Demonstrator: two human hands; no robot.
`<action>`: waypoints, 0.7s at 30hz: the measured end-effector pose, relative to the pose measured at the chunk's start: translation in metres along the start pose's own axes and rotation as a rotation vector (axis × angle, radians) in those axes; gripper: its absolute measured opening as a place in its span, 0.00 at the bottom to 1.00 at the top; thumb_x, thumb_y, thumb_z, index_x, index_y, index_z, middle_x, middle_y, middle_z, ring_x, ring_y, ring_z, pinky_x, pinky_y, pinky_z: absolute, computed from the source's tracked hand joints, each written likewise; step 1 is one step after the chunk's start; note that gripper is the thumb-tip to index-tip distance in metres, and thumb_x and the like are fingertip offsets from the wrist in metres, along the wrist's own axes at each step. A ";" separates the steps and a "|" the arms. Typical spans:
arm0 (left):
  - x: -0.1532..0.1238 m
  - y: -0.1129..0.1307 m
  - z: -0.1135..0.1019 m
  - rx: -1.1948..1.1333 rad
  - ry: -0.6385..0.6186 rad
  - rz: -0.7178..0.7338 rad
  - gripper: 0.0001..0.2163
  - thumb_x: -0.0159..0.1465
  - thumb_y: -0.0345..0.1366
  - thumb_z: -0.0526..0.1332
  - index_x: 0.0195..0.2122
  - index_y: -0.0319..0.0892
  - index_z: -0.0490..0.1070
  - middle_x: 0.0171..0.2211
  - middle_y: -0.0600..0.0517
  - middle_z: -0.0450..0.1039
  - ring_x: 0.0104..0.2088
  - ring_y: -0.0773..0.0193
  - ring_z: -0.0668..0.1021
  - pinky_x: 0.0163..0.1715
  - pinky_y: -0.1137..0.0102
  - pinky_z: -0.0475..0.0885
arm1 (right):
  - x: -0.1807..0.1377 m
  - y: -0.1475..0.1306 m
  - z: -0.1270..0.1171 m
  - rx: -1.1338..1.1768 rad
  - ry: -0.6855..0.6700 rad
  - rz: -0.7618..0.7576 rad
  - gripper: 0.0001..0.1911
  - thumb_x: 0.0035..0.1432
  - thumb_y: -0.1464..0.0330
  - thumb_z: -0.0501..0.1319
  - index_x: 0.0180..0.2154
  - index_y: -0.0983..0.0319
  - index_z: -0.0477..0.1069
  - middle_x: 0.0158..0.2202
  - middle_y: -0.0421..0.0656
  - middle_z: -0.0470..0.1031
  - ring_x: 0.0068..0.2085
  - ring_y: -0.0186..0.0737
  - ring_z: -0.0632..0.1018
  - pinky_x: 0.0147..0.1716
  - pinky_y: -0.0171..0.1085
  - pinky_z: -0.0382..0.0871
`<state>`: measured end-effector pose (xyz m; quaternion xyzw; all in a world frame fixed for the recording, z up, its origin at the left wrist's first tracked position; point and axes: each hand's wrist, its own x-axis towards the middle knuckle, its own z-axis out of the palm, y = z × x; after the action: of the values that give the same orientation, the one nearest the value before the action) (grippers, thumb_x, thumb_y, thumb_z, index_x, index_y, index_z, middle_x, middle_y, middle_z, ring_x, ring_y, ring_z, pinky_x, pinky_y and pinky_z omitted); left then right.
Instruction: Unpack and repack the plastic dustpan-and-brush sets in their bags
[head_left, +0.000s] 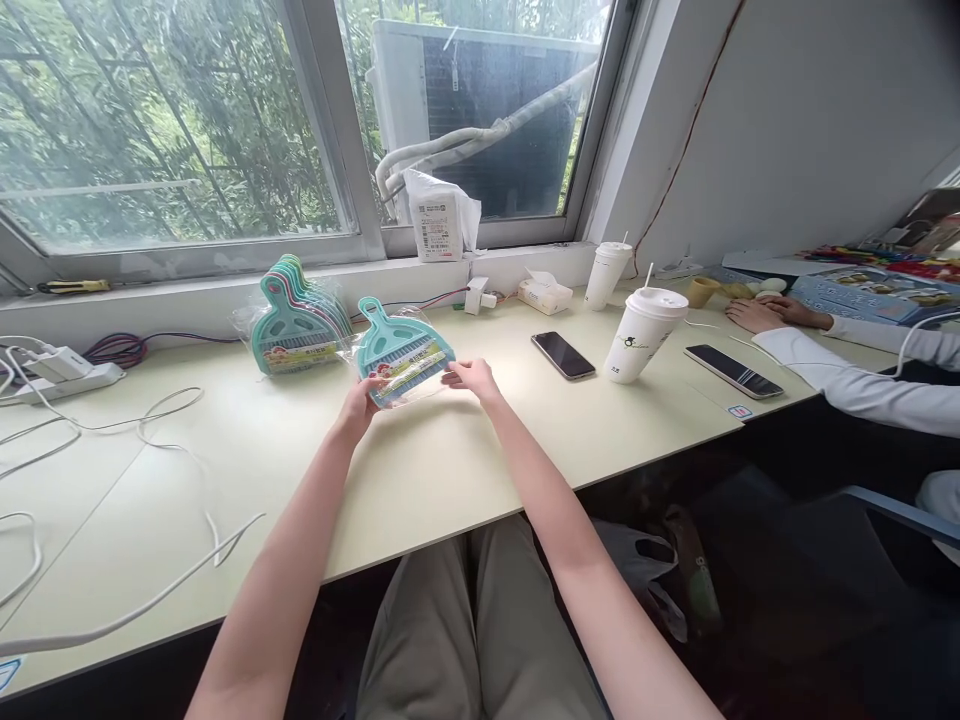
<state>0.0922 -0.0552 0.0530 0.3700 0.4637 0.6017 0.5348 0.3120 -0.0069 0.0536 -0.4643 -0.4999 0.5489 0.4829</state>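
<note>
While reaching forward, left hand [358, 405], right hand [471, 378] pinch bagged dustpan [405, 355] edges, fingers closed on it.

Dustpan [401, 355] showing teal, label multicoloured. Far-left stack [300, 325] fanning teal, green, pink. Desk [262, 470] looking pale yellow. Right cup [643, 335] showing white; phone [562, 355] black.

A long, pale cream bench [262, 440] runs beneath a wide window [322, 150] with white frames. Soft daylight comes through the glass, and the bench top shines faintly. Outside are metal bars [112, 189], dense green leaves [225, 100] and an air-conditioning unit [487, 110] with a wrapped pipe [480, 130]. A white sill [187, 295] lies between window and bench. At right stands a plain white wall [810, 120], with a thin dark line [688, 130] running down it near the corner. Under the bench the floor [787, 620] is dark.
</note>
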 end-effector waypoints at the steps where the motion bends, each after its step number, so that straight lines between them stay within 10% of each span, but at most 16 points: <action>1: 0.001 0.001 -0.002 -0.021 0.049 -0.007 0.23 0.51 0.29 0.59 0.51 0.40 0.63 0.38 0.49 0.75 0.25 0.64 0.78 0.17 0.72 0.73 | -0.001 -0.001 -0.003 -0.100 0.099 -0.117 0.07 0.58 0.74 0.58 0.33 0.65 0.75 0.34 0.50 0.80 0.40 0.44 0.81 0.50 0.49 0.73; 7: 0.000 0.009 -0.016 -0.053 0.075 -0.096 0.17 0.53 0.30 0.58 0.46 0.39 0.65 0.35 0.47 0.74 0.25 0.62 0.79 0.14 0.75 0.69 | -0.009 -0.002 -0.008 -0.588 0.040 -0.717 0.27 0.52 0.80 0.61 0.51 0.50 0.72 0.65 0.37 0.59 0.68 0.43 0.53 0.66 0.50 0.48; 15: 0.000 -0.003 -0.013 0.041 -0.092 -0.191 0.15 0.53 0.31 0.60 0.43 0.37 0.68 0.28 0.48 0.74 0.18 0.67 0.74 0.12 0.75 0.66 | 0.003 0.014 -0.001 -0.436 0.044 -0.634 0.05 0.58 0.67 0.61 0.31 0.55 0.76 0.42 0.42 0.76 0.52 0.46 0.70 0.60 0.50 0.55; 21: -0.007 -0.007 -0.016 0.156 -0.299 -0.167 0.23 0.52 0.34 0.65 0.49 0.38 0.66 0.33 0.47 0.77 0.19 0.66 0.75 0.14 0.73 0.66 | 0.005 0.030 0.008 -0.341 0.140 -0.600 0.04 0.54 0.70 0.62 0.35 0.60 0.74 0.50 0.48 0.67 0.55 0.46 0.68 0.61 0.48 0.57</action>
<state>0.0803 -0.0651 0.0422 0.4561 0.4534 0.4557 0.6154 0.3012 -0.0037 0.0240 -0.4073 -0.6643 0.2579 0.5712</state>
